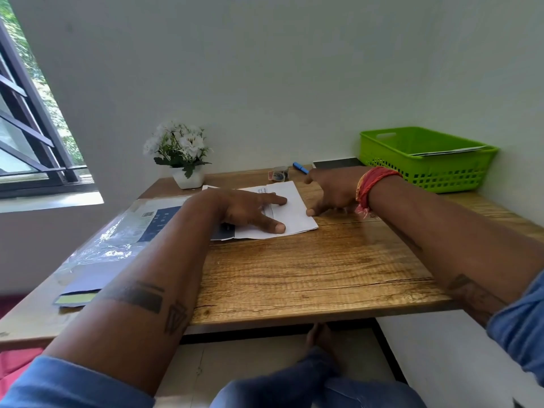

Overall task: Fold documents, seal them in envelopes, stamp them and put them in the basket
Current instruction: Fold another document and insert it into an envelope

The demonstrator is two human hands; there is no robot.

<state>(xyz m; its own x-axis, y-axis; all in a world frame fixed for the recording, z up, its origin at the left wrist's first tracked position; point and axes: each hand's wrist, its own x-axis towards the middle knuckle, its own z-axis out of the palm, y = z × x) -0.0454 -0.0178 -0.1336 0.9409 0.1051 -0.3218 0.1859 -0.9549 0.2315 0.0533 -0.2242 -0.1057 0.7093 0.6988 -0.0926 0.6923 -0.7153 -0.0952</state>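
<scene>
Two hands work one folded white document (290,214) on the wooden desk (294,275); the fold looks partly made.

The left hand (247,209) lies flat on the sheet with straight fingers pressing it down, while the right hand (332,191) sits just beside it at the paper's right edge, fingers bent down so the tips touch desk and paper, gripping nothing I can make out. Beyond the right wrist stands the green perforated plastic basket (459,172), already holding at least one flat pale envelope, so some mail seems finished. For this thin, creased sheet, enveloping, sealing and stamping appear left. Past the fingertips lie a small sticker roll (279,174), perhaps stamps, and a blue pen (300,167); under the left forearm, glossy plastic packaging (117,240).
</scene>
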